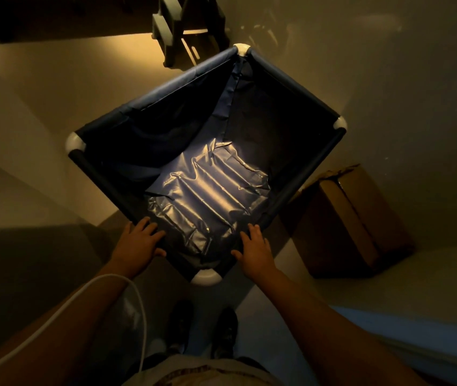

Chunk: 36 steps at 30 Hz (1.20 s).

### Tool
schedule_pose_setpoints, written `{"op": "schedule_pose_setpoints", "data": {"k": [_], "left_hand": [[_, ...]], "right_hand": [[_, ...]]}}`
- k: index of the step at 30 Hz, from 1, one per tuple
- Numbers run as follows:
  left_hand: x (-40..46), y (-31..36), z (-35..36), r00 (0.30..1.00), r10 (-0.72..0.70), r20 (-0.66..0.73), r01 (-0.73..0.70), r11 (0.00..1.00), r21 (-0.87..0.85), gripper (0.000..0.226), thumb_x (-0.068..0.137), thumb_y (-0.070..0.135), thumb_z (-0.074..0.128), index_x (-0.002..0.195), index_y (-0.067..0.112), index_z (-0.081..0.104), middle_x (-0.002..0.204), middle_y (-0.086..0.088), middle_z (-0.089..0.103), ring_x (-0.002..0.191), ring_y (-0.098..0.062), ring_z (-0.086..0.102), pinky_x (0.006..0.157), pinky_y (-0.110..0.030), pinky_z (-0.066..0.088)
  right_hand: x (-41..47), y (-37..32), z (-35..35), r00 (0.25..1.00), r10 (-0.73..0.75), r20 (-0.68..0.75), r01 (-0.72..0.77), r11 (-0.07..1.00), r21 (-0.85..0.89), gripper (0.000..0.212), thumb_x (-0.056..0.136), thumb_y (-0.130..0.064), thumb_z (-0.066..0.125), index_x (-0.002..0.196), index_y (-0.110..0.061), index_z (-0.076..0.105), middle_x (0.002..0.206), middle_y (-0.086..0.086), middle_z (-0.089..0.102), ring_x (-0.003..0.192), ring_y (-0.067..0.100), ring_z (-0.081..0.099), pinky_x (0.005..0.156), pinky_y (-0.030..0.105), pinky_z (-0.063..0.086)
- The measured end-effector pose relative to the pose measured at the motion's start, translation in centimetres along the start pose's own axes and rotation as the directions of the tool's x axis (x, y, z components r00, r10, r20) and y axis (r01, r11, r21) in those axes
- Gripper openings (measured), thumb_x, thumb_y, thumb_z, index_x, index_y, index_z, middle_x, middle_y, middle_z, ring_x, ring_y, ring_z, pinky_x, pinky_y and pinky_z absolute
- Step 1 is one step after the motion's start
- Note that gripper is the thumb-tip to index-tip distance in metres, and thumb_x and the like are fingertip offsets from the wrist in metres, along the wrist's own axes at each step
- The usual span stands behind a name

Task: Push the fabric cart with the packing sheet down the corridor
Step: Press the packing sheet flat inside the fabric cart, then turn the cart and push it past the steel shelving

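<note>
Dim corridor, warm light from upper left. At far left, a white cable [63, 310] loops across the left forearm.

Left hand [135, 245] rests flat on the near-left rail of the fabric cart [166, 87]; fingers spread over the dark tube, thumb on the outer side. Hand laid open on the rail, not clenched round it.

Cart stands on the floor directly ahead of the person, seen from above as a diamond. One white corner joint [206, 277] points back at the person's feet, the opposite one points away up the corridor. Rim looks roughly square, so no clear long axis; the near-to-far diagonal runs ahead and slightly right.

Packing sheet [208, 193], a shiny ridged air cushion, lies flat on the cart floor toward the near corner. Its ridges run from upper left to lower right.

Right hand [255, 249] sits on the near-right rail, fingers draped over the top, also open and pressing rather than gripping tight.

Further right, a cardboard box [350, 218] stands on the floor just beside the cart's right rail. Ahead, some grey frame [177, 26] stands near the far corner.

Progress, by judgement: sheet loaded, both hands placed. The push down the corridor is left to do; how far it has gone cannot be told.
</note>
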<state>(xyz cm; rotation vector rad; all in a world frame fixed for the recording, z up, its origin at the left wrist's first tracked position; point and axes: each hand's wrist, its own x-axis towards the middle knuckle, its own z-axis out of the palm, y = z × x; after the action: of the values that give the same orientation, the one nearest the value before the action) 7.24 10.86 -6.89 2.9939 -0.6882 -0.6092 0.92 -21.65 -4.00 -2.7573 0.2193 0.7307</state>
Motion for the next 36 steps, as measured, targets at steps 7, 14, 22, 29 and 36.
{"op": "schedule_pose_setpoints", "data": {"k": [7,14,22,29,36], "left_hand": [[2.9,2.9,-0.5,0.999,0.015,-0.034,-0.018,0.996,-0.087,0.061,0.087,0.059,0.057,0.139,0.025,0.054,0.147,-0.008,0.051,0.147,-0.037,0.027,0.117,-0.052,0.027],[7.1,5.2,-1.7,0.999,0.018,-0.032,-0.022,0.99,-0.141,0.06,0.089,0.062,0.051,0.138,0.028,0.053,0.148,-0.005,0.049,0.147,-0.035,0.026,0.122,-0.052,0.019],[10.5,5.6,-2.8,0.989,0.138,-0.052,-0.142,0.986,-0.092,0.049,0.097,0.048,0.046,0.144,0.034,0.042,0.152,-0.001,0.044,0.148,-0.03,0.027,0.123,-0.048,0.018],[14.3,2.4,-4.8,0.991,0.046,-0.123,-0.062,0.989,-0.131,0.045,0.096,0.044,0.052,0.138,0.029,0.052,0.142,-0.004,0.054,0.138,-0.03,0.041,0.117,-0.047,0.03],[19.1,2.9,-7.5,0.989,-0.1,-0.106,0.082,0.984,-0.16,0.045,0.095,0.041,0.056,0.138,0.027,0.054,0.143,-0.005,0.055,0.139,-0.033,0.041,0.112,-0.048,0.033]], "right_hand": [[0.1,-0.3,0.9,0.998,-0.062,0.033,0.062,0.998,0.011,0.07,0.099,-0.048,0.056,0.154,-0.009,0.04,0.171,0.012,0.008,0.16,0.03,-0.001,0.13,0.042,0.015],[1.2,-1.3,0.4,0.994,-0.048,0.103,0.044,0.998,0.037,0.063,0.099,-0.046,0.056,0.152,-0.016,0.042,0.164,0.004,0.032,0.16,0.024,0.006,0.128,0.052,0.012],[3.7,1.6,-3.2,0.994,-0.033,0.099,0.035,0.999,-0.018,0.06,0.101,-0.031,0.056,0.155,-0.015,0.036,0.164,0.004,0.032,0.16,0.024,0.005,0.13,0.049,0.012],[8.3,5.2,-6.6,0.989,-0.101,0.107,0.108,0.992,-0.062,0.057,0.101,-0.031,0.057,0.153,-0.017,0.04,0.163,0.003,0.034,0.16,0.022,0.006,0.129,0.047,0.014],[14.4,8.8,-11.4,0.98,-0.16,0.122,0.166,0.985,-0.037,0.056,0.098,-0.031,0.061,0.149,-0.016,0.046,0.159,0.002,0.04,0.16,0.02,0.007,0.129,0.046,0.015]]}}
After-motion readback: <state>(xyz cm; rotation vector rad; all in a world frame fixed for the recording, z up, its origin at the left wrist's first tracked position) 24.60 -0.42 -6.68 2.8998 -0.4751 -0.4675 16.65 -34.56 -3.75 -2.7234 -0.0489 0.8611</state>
